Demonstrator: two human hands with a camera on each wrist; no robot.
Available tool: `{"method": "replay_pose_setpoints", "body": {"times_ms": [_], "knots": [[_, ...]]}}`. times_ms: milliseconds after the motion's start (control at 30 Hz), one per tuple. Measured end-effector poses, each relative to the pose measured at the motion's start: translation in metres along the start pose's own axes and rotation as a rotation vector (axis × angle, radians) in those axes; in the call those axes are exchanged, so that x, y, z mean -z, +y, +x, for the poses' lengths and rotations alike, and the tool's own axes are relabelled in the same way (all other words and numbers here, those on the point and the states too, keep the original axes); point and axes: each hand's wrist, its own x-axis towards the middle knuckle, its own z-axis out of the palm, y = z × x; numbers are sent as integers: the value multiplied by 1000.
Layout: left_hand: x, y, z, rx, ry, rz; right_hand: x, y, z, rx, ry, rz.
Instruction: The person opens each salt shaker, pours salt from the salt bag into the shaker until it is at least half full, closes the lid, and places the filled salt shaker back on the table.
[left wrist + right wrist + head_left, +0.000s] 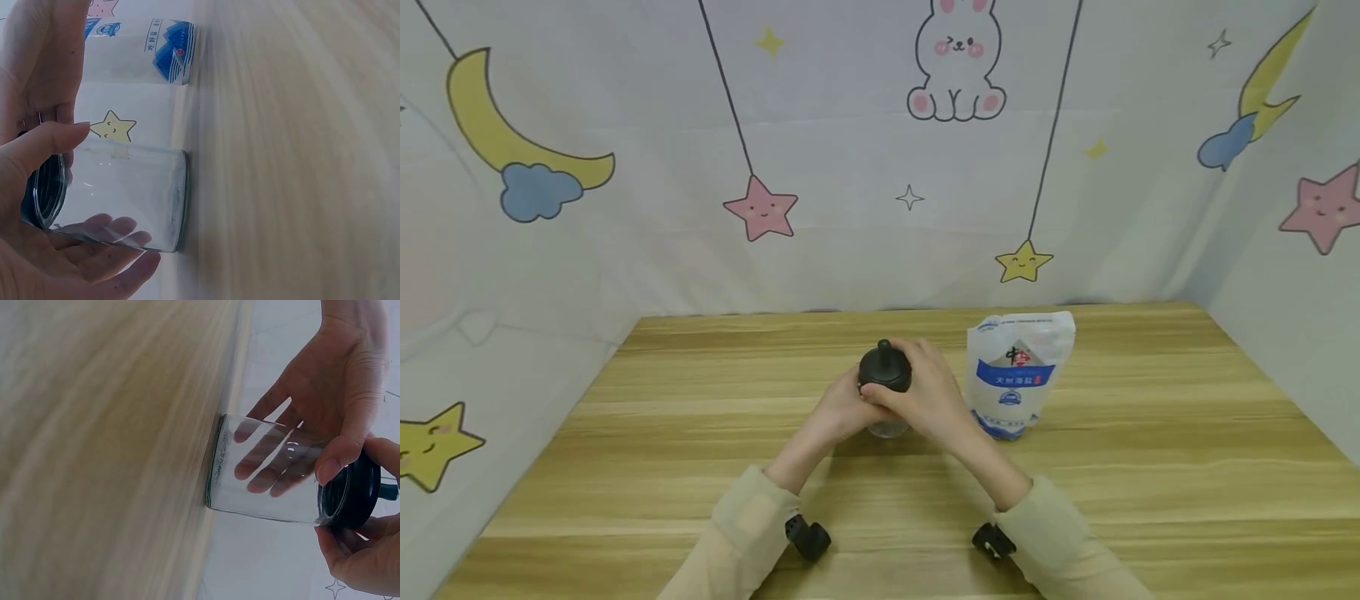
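A clear glass jar stands upright on the wooden table, and no contents show inside it. On top is a round black lid with a small knob. My left hand holds the jar, fingers curled around its far side and thumb near the neck. My right hand grips the lid around its rim from the right, as the right wrist view also shows. In the head view, both hands cover most of the glass.
A white and blue pouch with Chinese lettering stands upright just right of the hands. Behind the table hangs a white cloth printed with stars, moons and a rabbit. Black wrist cameras sit by both sleeves.
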Motion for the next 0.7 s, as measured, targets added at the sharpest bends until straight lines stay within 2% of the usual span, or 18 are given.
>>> {"method": "replay_pose_setpoints", "body": {"times_ms": [233, 700], "knots": [[1, 1, -2, -6, 28, 11, 2, -1, 0, 19, -25, -2], [2, 0, -1, -37, 8, 26, 4, 2, 1, 46, -45, -28]]}}
